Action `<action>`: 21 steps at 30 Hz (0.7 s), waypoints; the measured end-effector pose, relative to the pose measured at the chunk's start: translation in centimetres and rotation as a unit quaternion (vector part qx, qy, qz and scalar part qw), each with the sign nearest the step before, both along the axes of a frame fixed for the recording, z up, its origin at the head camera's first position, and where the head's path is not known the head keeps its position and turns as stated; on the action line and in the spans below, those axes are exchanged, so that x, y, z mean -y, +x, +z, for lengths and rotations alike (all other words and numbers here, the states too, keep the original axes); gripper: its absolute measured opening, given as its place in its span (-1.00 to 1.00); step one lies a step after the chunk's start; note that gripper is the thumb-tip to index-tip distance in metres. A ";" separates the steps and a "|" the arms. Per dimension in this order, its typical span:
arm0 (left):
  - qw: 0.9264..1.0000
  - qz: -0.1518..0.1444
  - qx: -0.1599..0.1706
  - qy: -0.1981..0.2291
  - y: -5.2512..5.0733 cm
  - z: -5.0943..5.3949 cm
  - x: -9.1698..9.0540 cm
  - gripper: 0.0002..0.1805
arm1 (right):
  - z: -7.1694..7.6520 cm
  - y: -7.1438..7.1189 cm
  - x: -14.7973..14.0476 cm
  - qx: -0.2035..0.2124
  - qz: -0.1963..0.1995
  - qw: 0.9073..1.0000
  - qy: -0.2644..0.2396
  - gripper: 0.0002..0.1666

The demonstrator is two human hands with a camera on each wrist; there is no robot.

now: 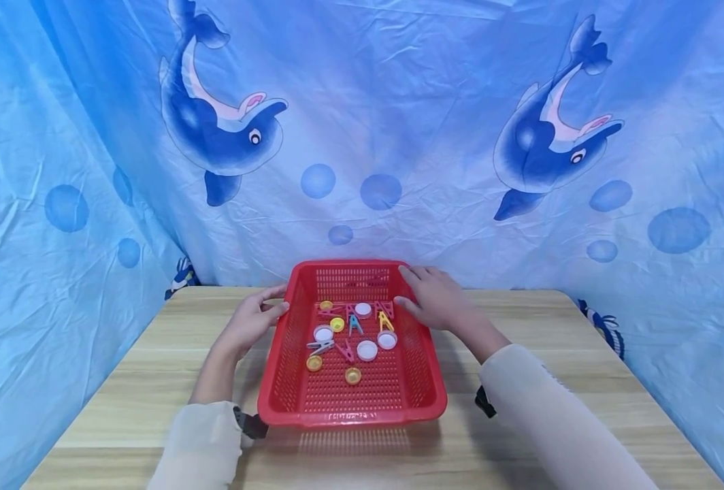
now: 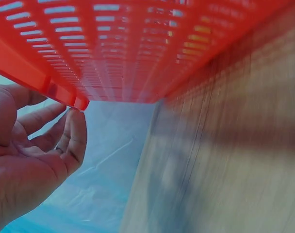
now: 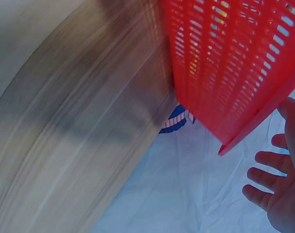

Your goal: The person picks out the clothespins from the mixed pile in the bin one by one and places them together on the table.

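Note:
A red plastic basket (image 1: 352, 418) holds pink, blue, yellow and grey clothespins, white round lids and small yellow caps. The left hand (image 1: 248, 325) grips its left rim near the back, thumb on the rim; in the left wrist view that hand (image 2: 36, 145) has its fingers curled at the rim (image 2: 65, 94). At the right rim, the right hand (image 1: 438, 299) lies with thumb and a finger over the edge. The right wrist view shows the right hand (image 3: 283, 179) with fingers spread and the thumb touching the rim (image 3: 264, 114).
The basket is on or just over a wooden table (image 1: 521, 422); whether they touch is unclear. A blue cloth with dolphins (image 1: 227, 136) hangs behind and at both sides. Striped blue-and-white cords (image 1: 603, 330) lie by the table's right and left edges.

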State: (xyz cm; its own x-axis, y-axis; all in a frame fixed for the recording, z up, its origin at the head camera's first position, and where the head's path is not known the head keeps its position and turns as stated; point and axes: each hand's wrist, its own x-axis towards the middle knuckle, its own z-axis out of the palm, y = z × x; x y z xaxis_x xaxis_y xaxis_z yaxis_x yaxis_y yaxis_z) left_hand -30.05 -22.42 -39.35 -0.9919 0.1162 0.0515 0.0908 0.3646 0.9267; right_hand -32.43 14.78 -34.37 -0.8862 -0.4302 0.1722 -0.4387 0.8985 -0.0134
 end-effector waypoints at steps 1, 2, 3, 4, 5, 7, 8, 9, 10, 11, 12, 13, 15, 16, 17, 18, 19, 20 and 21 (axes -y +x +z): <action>1.000 0.005 0.006 0.018 0.0 -0.1 0.0 -0.39 | 0.0 -0.1 0.2 0.000 0.001 1.000 0.001 -0.02; 0.999 0.008 0.009 0.033 0.0 -0.2 0.1 -0.40 | 0.0 -0.1 0.5 -0.001 0.003 1.000 0.004 -0.02; 0.999 0.013 0.012 0.047 0.0 -0.3 0.1 -0.40 | 0.0 -0.2 0.8 0.000 0.003 1.000 0.006 -0.03; 0.998 0.017 0.016 0.059 0.0 -0.5 0.2 -0.41 | 0.0 -0.2 1.0 0.001 0.004 1.000 0.007 -0.03; 0.997 0.021 0.019 0.073 0.0 -0.5 0.2 -0.42 | 0.0 -0.3 1.3 0.001 0.006 1.000 0.009 -0.04; 0.995 0.028 0.026 0.094 0.1 -0.5 0.3 -0.44 | 0.0 -0.4 1.9 0.003 0.010 1.000 0.014 -0.06; 0.994 0.030 0.028 0.104 0.2 -0.5 0.4 -0.45 | 0.1 -0.4 2.2 0.004 0.012 1.000 0.015 -0.07; 0.992 0.033 0.032 0.113 0.3 -0.5 0.4 -0.46 | 0.1 -0.5 2.4 0.006 0.013 1.000 0.016 -0.08; 0.991 0.036 0.035 0.122 0.4 -0.4 0.4 -0.47 | 0.0 -0.6 2.7 0.006 0.015 1.000 0.017 -0.08; 0.990 0.038 0.036 0.130 0.4 -0.3 0.3 -0.48 | 0.0 -0.6 2.9 0.009 0.017 1.000 0.017 -0.08; 0.989 0.039 0.037 0.136 0.5 -0.3 0.3 -0.48 | 0.0 -0.7 3.1 0.013 0.019 1.000 0.015 -0.07; 0.988 0.040 0.038 0.141 0.5 -0.3 0.3 -0.49 | -0.1 -0.8 3.3 0.016 0.023 1.000 0.015 -0.08; 0.987 0.045 0.039 0.151 0.5 -0.4 0.1 -0.50 | -0.2 -1.1 3.6 0.021 0.031 0.999 0.016 -0.08; 0.986 0.047 0.038 0.158 0.5 -0.5 0.0 -0.50 | -0.3 -1.2 3.8 0.024 0.035 0.999 0.019 -0.09; 0.985 0.048 0.039 0.162 0.5 -0.5 -0.1 -0.50 | -0.4 -1.4 3.9 0.025 0.040 0.999 0.025 -0.10; 0.984 0.048 0.040 0.165 0.4 -0.6 -0.2 -0.50 | -0.5 -1.5 3.9 0.026 0.045 0.998 0.032 -0.12; 0.984 0.047 0.040 0.168 0.4 -0.7 -0.2 -0.50 | -0.7 -1.7 3.9 0.026 0.050 0.997 0.043 -0.14; 0.983 0.046 0.040 0.171 0.3 -0.7 -0.4 -0.50 | -0.8 -1.9 3.9 0.027 0.054 0.997 0.051 -0.15; 0.983 0.043 0.039 0.172 0.3 -0.8 -0.5 -0.49 | -1.0 -2.0 3.9 0.030 0.057 0.996 0.057 -0.16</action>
